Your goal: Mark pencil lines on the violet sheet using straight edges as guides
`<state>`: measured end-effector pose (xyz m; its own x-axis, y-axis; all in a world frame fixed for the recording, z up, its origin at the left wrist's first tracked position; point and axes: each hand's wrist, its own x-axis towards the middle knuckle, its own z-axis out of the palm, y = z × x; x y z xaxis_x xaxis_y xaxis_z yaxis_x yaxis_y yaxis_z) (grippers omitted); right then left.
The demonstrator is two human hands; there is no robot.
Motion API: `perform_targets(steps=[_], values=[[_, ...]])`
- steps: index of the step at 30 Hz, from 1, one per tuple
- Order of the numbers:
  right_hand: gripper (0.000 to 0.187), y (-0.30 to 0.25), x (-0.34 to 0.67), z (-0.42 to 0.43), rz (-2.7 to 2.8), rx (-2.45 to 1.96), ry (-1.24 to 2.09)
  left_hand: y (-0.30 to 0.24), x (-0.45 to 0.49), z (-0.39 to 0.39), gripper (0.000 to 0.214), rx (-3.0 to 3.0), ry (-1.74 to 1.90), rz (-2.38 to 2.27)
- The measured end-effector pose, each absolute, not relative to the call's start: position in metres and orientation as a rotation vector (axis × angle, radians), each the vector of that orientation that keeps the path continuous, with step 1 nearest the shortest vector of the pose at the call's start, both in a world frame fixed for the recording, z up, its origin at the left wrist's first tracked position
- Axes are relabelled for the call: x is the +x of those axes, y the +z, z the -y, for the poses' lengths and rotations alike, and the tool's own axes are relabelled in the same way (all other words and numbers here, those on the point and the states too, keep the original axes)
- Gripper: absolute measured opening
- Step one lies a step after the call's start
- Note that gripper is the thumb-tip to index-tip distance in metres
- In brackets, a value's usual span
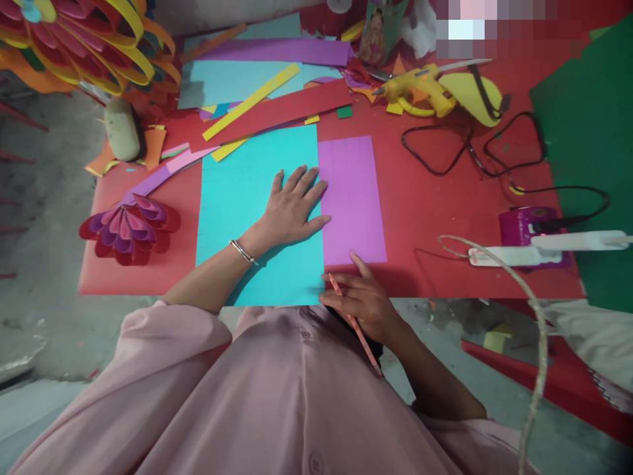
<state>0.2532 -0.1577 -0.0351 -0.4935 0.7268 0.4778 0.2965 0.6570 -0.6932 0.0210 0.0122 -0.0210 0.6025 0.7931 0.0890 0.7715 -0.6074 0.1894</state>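
My left hand (295, 206) lies flat with spread fingers on a turquoise sheet of paper (257, 171); its fingertips and thumb reach the edge beside a purple sheet (352, 198). The purple sheet sits along the turquoise one's right side; I cannot tell which overlaps. My right hand (363, 300) is at the table's front edge, by the turquoise sheet's lower right corner. An orange pencil (363, 340) is held between its fingers, slanting down toward my body. The right fingertips are slightly blurred.
A yellow glue gun (420, 89) and its black cable lie at the back right. A magenta box (524, 224) and white plugs (514, 256) are at right. Paper strips (287, 109) lie behind the sheets. A looped paper flower (131, 227) stands left, near a computer mouse (121, 128).
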Motion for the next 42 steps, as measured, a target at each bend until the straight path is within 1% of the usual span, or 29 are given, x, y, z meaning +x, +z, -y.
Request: perform_targets(steps=[6,13,17,20,25,28,29,31,32,35,37,39,42], values=[[0.035,-0.035,0.253,0.157,2.090,-0.777,0.682,-0.022,0.022,-0.012,0.079,2.700,0.242,-1.333],[0.032,-0.029,0.255,0.158,2.156,-0.797,0.645,-0.024,0.024,-0.007,0.070,2.771,0.296,-1.374],[0.036,-0.025,0.255,0.155,2.170,-0.787,0.663,-0.026,0.025,-0.006,0.069,2.799,0.311,-1.390],[0.036,-0.016,0.253,0.150,2.147,-0.811,0.674,-0.025,0.025,-0.006,0.070,2.807,0.290,-1.398],[0.029,0.007,0.252,0.126,2.143,-0.854,0.590,-0.024,0.026,-0.005,0.072,2.813,0.232,-1.407],[0.029,0.019,0.247,0.092,2.069,-0.962,0.655,-0.026,0.026,-0.005,0.071,2.811,0.260,-1.410],[0.027,0.021,0.243,0.075,1.972,-1.024,0.651,-0.026,0.026,-0.005,0.070,2.810,0.274,-1.408],[0.029,0.020,0.235,0.033,1.764,-1.169,0.733,-0.026,0.026,-0.005,0.069,2.808,0.296,-1.405],[0.030,0.017,0.231,0.008,1.679,-1.209,0.787,-0.026,0.027,-0.005,0.069,2.808,0.298,-1.404],[0.026,0.000,0.218,-0.069,1.465,-1.239,0.804,-0.023,0.028,-0.004,0.070,2.802,0.276,-1.415],[0.028,-0.014,0.210,-0.112,1.294,-1.265,0.924,-0.021,0.029,-0.004,0.071,2.796,0.249,-1.422],[0.032,-0.026,0.202,-0.141,1.247,-1.282,0.958,-0.020,0.029,-0.003,0.071,2.790,0.227,-1.425],[0.037,-0.035,0.195,-0.162,1.189,-1.236,1.045,-0.019,0.029,-0.003,0.072,2.782,0.217,-1.429]])
